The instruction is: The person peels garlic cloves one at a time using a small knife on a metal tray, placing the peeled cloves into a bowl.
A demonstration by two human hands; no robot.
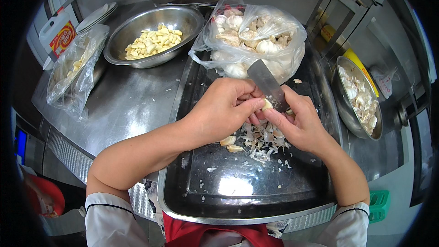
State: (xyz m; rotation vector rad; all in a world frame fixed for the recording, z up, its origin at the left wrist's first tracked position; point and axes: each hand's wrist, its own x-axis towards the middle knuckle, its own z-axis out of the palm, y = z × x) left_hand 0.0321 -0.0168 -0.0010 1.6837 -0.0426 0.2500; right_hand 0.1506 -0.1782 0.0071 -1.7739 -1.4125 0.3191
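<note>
Between the thumb and fingers of my left hand (224, 109) is a pale garlic clove (266, 104). My right hand (300, 120) grips a small knife with a broad, flat blade (265, 80), its handle hidden in the fingers, and the right thumb presses on the same clove. Both hands meet above a dark metal tray (240, 209). Beneath them lies a heap of papery garlic skins (265, 140), with a few unpeeled cloves (231, 144) at its left side. Just beyond the blade, a clear plastic bag (288, 58) full of whole garlic bulbs (267, 46) rests on the tray.
Left of the tray stands a steel bowl (113, 56) of peeled cloves (154, 43). Further left are a plastic-wrapped bundle (73, 75), a white jug (58, 32) and stacked plates (96, 17). A steel bowl (360, 128) of garlic skins sits at the right.
</note>
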